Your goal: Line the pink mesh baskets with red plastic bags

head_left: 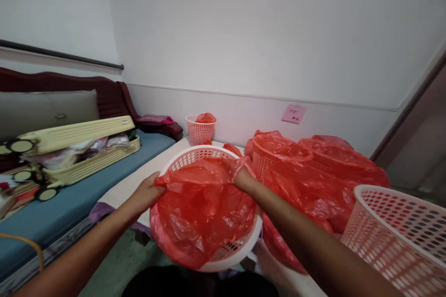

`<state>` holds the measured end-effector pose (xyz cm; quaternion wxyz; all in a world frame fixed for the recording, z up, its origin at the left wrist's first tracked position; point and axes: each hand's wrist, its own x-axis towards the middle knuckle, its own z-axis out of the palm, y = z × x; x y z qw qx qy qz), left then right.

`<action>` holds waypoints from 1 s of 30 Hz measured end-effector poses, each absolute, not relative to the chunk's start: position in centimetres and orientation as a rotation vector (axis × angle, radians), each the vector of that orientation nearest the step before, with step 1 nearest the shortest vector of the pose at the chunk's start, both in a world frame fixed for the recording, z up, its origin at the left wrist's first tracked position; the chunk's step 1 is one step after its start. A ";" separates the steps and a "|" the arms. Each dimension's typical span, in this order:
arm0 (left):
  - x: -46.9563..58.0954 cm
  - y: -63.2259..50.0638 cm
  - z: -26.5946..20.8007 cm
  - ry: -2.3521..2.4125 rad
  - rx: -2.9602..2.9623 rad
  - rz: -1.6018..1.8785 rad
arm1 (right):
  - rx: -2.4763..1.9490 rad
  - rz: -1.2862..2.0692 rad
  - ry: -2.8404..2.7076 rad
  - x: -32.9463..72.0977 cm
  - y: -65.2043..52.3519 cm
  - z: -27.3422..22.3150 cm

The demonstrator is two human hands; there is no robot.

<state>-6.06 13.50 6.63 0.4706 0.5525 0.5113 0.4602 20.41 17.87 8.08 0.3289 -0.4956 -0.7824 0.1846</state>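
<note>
Along the left side of the room runs a blue-cushioned sofa [104, 167] with a dark red back, and on it lies an open cream suitcase [76, 148] with its lid propped up and its wheels facing the camera. Beside the sofa stands a white table [128, 185], reaching back to the pale wall. On the right half of the table sit two large baskets already lined with red plastic [324, 162], pressed close together, and at the near right corner an unlined pink basket [400, 227] cut off by the frame edge.

Nearest the camera, tilted with its mouth toward the person, is a white lattice basket [205, 155]. A red plastic bag [205, 213] is spread inside it and draped over its lower rim. The left hand [148, 192] closes its fingers on the bag's edge at the basket's left rim, pinching the plastic. The right hand [242, 176] is at the upper right rim, mostly wrapped in the red film; it seems to grip the bag's edge there, though its fingers are hidden.

Farther back, at the table's far end against the wall, stands a small pink basket [200, 132] with a red bag bunched in it. A pink sticky note [293, 113] is stuck to the wall on the right.
</note>
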 end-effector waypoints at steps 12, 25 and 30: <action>-6.4 13.4 7.3 1.239 1.281 1.089 | -1.545 -0.303 -2.005 23.2 14.7 10.7; -5.4 13.4 8.0 1.218 1.399 1.033 | -1.713 0.112 -1.877 26.2 14.3 9.3; -6.7 12.8 11.7 1.478 1.628 1.196 | -1.666 0.140 -1.856 25.7 13.7 9.0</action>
